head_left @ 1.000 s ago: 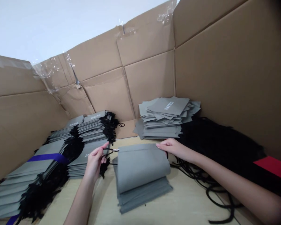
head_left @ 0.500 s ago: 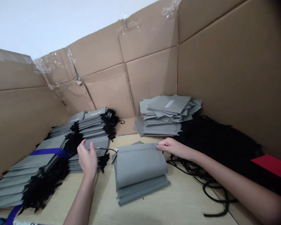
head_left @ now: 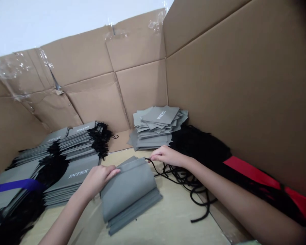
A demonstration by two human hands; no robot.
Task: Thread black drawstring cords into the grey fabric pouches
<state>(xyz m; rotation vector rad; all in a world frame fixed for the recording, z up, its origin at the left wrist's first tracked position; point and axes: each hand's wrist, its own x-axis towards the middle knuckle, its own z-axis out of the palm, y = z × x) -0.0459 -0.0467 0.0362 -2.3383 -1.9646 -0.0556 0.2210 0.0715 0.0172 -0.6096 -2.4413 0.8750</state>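
Note:
A folded stack of grey fabric pouches (head_left: 127, 192) lies on the light wood table, curling up at its far edge. My left hand (head_left: 98, 180) presses on the stack's left edge, with its fingers over the top layer and its thumb hidden. My right hand (head_left: 167, 156) is at the stack's far right corner, its fingertips pinching a thin black drawcord (head_left: 155, 166). The cord runs from the corner of the stack towards a tangle of black cords (head_left: 181, 180) on the table.
Stacks of grey INTEX pouches (head_left: 71, 175) with black cord ends lie at the left, one bound by a purple strap (head_left: 17, 185). Loose grey pouches (head_left: 158, 122) are piled at the back. Black cords (head_left: 199, 146) and a red strip (head_left: 252, 173) lie along the cardboard wall (head_left: 232, 85).
My left hand has moved from holding a cord in the air onto the pouch stack. My right hand has shifted from the stack's edge to the black cord. The view has swung right.

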